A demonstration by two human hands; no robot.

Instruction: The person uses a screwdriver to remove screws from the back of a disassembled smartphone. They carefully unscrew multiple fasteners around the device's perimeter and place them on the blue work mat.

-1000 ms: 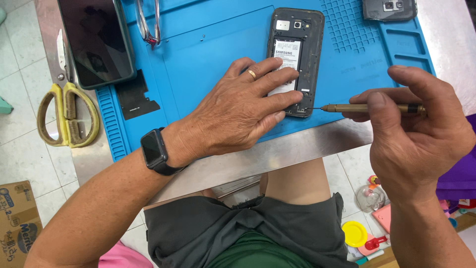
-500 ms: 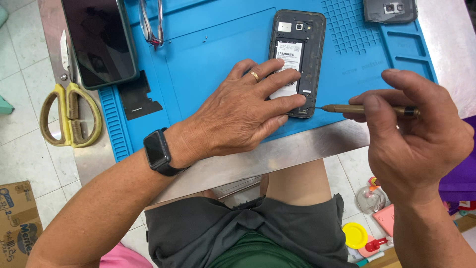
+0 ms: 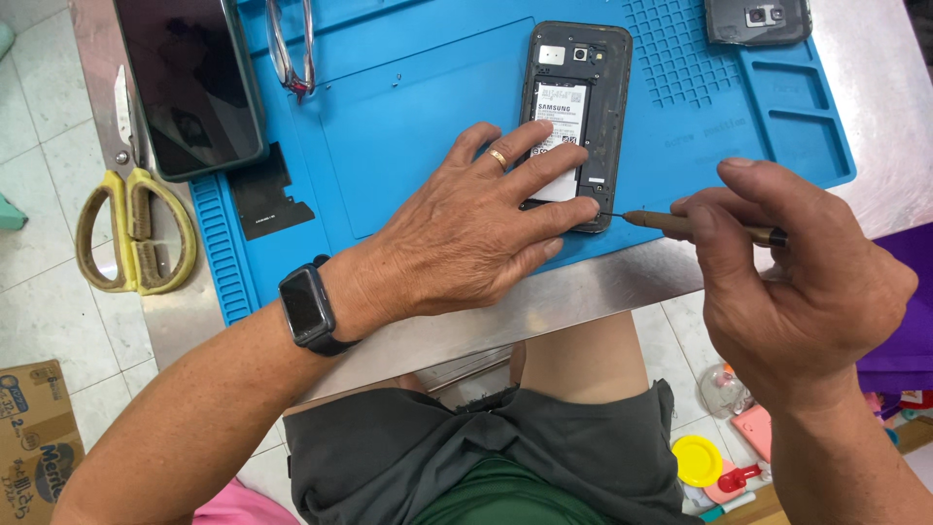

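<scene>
Far left, on the desk [image 3: 583,292] edge: yellow-handled scissors [image 3: 136,228], blades pointing away from the person. Beside them, a dark tablet-like device [image 3: 190,83], screen blank, overlapping the top left corner of the blue work mat [image 3: 408,126]. Just below it on the mat, a flat black cut-out sheet [image 3: 264,194]. Above centre, metal tweezers [image 3: 292,44] with red tips.

Centre: left hand [image 3: 466,233], ring on one finger, black smartwatch [image 3: 309,309] on the wrist. Grip spread flat, palm down on the mat, fingertips [image 3: 569,151] pressing the lower half of the opened phone [image 3: 581,107]. The phone lies face down on the mat, back cover off, white-labelled battery exposed.

Right of centre: thin brown screwdriver [image 3: 680,224], lying nearly level, its tip meeting the phone's lower right corner. Right hand [image 3: 797,292], grip closed, pinching the screwdriver shaft between thumb and fingers, held over the desk edge.

Top right: a second phone body [image 3: 758,19], partly out of view.
</scene>
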